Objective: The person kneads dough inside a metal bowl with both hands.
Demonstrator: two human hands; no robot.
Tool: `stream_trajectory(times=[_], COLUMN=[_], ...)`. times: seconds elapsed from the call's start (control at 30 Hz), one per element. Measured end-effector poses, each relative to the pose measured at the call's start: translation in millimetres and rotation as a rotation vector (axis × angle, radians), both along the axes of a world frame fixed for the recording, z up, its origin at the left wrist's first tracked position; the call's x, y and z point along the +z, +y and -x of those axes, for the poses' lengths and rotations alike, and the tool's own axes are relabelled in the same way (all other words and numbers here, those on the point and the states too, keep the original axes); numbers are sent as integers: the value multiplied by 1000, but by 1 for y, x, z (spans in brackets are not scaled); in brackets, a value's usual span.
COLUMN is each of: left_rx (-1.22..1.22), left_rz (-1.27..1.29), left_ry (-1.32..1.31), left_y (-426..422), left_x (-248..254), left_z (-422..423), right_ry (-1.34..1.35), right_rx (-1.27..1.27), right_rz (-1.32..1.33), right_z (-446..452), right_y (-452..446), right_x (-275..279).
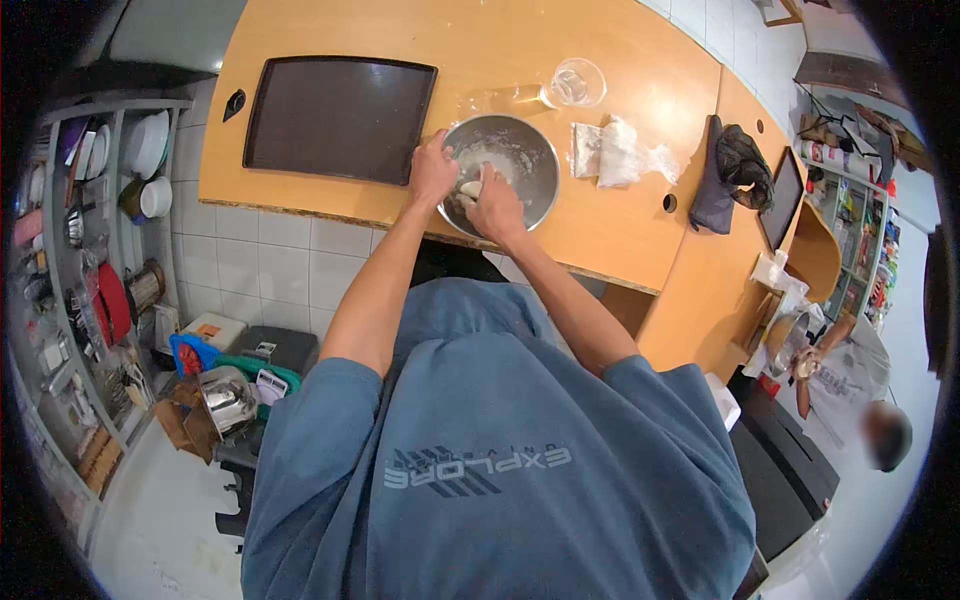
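Observation:
A round metal bowl (535, 165) with white powder smeared inside stands near the front edge of the wooden table (480, 50). My left hand (433, 170) grips the bowl's left rim. Inside the bowl, my right hand (493, 208) has its fingers curled round a pale lump of dough (470, 189). Behind the bowl is a clear container (579, 82). To its right lie plastic bags of white powder (618, 152).
A dark baking tray (340, 120) lies left of the bowl. A dark cloth (712, 180) and black netting (745, 168) lie on the right. Shelves (110, 250) stand far left. Another person (850, 370) works over a bowl at the far right.

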State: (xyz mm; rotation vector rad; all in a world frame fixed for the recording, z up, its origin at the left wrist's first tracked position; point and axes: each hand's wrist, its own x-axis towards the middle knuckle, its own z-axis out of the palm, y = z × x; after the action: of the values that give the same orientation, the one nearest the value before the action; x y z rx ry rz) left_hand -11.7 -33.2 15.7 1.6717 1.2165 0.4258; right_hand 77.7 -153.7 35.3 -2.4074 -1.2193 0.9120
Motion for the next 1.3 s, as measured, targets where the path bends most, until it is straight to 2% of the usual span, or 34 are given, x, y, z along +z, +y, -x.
stream_trajectory(times=[0.1, 0.2, 0.3, 0.5, 0.7, 0.8, 0.9, 1.0, 1.1, 1.2, 1.3], left_rx=[17, 8, 8, -12, 50, 46, 41, 13, 2, 6, 14], left_rz=[-9, -30, -41, -5, -53, -58, -56, -88, -118, -116, -108], left_ry=[8, 45, 57, 7, -20, 3, 88, 112, 80, 84, 108], left_y=[2, 7, 11, 12, 8, 5, 7, 3, 2, 1, 2], left_x=[-14, -11, -8, 0, 3, 2, 1, -11, -16, -10, -10], left_z=[1, 4, 0, -1, -1, 0, 0, 1, -1, -3, -4], right_ry=[0, -1, -134, -319, -383, -331, -181, 462, 538, 445, 230], right_rx=[95, 68, 73, 131, 218, 168, 48, -416, -361, -154, 9], right_rz=[31, 55, -34, -65, -127, -104, 26, -203, -259, -243, -131], right_z=[-9, -18, -12, -2, -15, -21, -32, -58, -62, -63, -56], right_y=[5, 11, 12, 16, 38, 44, 49, 49, 38, 26, 22], right_x=[-11, -11, -1, -17, -38, -34, -24, -47, -37, -29, -22])
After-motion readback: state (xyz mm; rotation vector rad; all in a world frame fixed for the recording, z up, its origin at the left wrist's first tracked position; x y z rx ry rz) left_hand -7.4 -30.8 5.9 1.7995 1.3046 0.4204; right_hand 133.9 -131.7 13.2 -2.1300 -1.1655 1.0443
